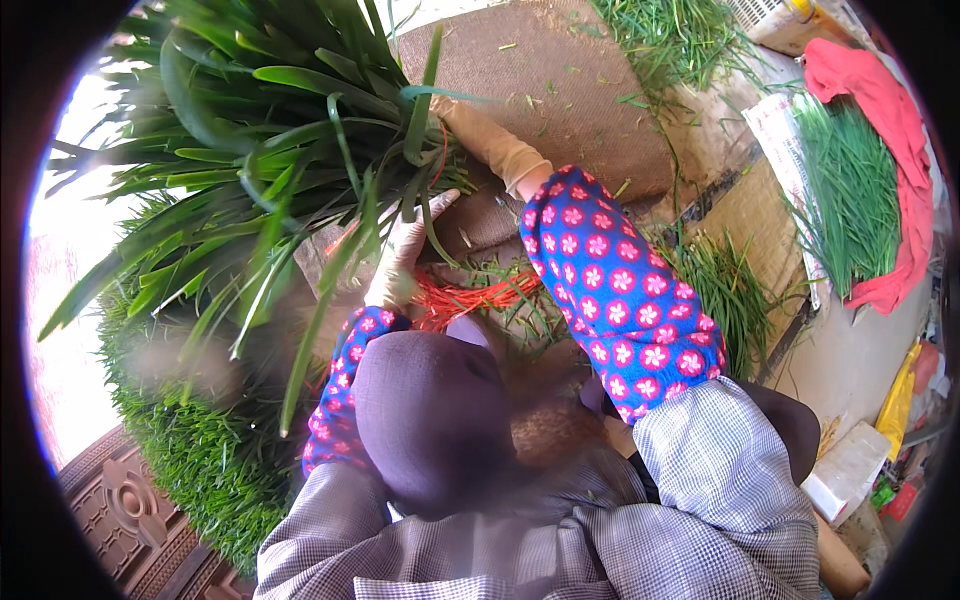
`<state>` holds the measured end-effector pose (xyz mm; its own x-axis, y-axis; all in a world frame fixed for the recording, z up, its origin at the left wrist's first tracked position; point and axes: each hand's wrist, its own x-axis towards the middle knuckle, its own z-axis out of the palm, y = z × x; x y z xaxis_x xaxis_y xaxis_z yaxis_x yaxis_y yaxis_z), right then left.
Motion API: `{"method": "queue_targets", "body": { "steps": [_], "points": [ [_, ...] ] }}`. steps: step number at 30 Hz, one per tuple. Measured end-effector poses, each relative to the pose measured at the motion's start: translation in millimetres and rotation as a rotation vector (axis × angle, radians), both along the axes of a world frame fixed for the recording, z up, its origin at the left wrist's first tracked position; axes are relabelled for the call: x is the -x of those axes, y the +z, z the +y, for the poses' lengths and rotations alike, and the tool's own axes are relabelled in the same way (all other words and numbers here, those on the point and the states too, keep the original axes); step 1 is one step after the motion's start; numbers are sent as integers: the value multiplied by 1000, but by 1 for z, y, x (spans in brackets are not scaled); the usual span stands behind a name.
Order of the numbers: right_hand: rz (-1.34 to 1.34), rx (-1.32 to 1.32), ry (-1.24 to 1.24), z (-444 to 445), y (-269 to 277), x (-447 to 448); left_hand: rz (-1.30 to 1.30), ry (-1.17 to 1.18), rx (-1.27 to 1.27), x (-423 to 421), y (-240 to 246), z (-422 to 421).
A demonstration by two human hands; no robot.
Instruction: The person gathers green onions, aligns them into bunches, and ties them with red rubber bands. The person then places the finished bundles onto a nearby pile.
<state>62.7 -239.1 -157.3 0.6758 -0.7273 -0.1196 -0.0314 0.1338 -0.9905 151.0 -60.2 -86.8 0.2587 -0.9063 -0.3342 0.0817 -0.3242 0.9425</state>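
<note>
A large bundle of long, flat green leaves point(300, 142), probably Chinese chives, fills the upper left. Its cut stem ends point right, over a brown woven mat. My right hand point(484, 135), in a pale glove, grips the bundle near its stem end; leaves hide the fingertips. Below the stems, my left hand point(401, 251), gloved too, holds the underside with some fingers stretched along it. A thin red tie point(442, 154) shows at the stems between my hands. Loose orange-red ties point(480, 296) lie just right of my left wrist, in front of my knee.
Brown woven matting point(540, 97) carries leaf scraps. A tall mass of greens point(187, 450) stands at my left, by a carved wooden panel point(131, 499). Loose greens point(675, 37) lie at the top; more point(724, 300) sit right of my sleeve. Red cloth point(904, 187) borders another pile point(851, 195).
</note>
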Motion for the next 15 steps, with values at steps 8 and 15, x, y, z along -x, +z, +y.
{"method": "queue_targets", "body": {
  "steps": [8,15],
  "points": [
    [-353,-367,-328,58,13,-7,-165,-112,-199,-6,3,-9],
    [-442,-304,-422,72,5,-7,-75,-136,-110,-17,-6,5]
  ]
}}
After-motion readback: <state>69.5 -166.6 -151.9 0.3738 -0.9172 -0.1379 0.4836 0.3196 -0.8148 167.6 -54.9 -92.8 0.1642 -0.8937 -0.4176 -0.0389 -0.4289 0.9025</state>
